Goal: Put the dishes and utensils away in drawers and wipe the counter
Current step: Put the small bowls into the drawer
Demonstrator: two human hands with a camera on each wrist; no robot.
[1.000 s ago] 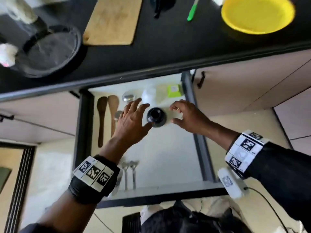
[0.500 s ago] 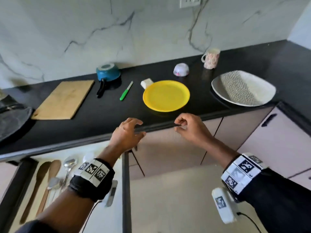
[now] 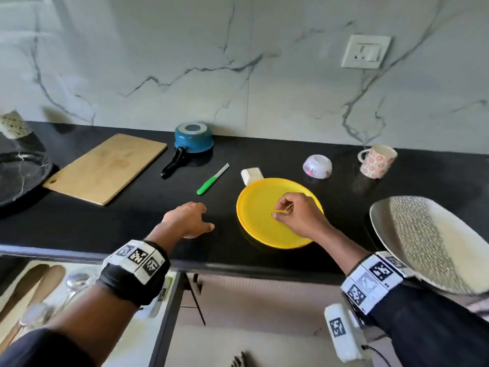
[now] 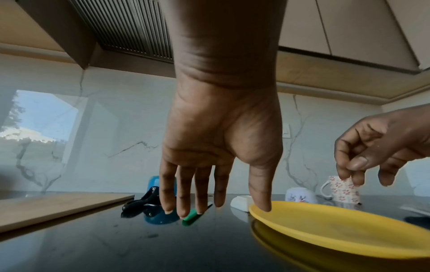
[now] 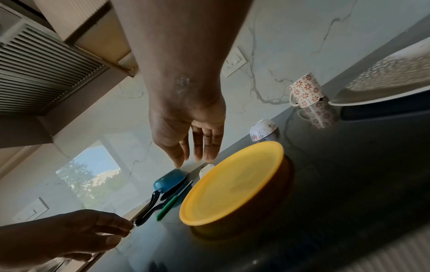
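Shift: up from the open drawer (image 3: 87, 308) a second ago to the surface (image 3: 132, 229).
Left hand (image 3: 186, 219): relaxed, empty.
Right hand (image 3: 296, 215): loosely curled, empty, above yellow plate (image 3: 259, 229).
Meaning: plate likely next.

Grey platter (image 3: 434, 242) cut by right edge, drawer utensils (image 3: 39, 292) blurred

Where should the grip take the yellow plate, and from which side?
Take the yellow plate at its near rim, coming from the counter's front edge. It lies flat, its thin rim raised slightly, and the right hand hovers above it; a white block crowds the far rim.
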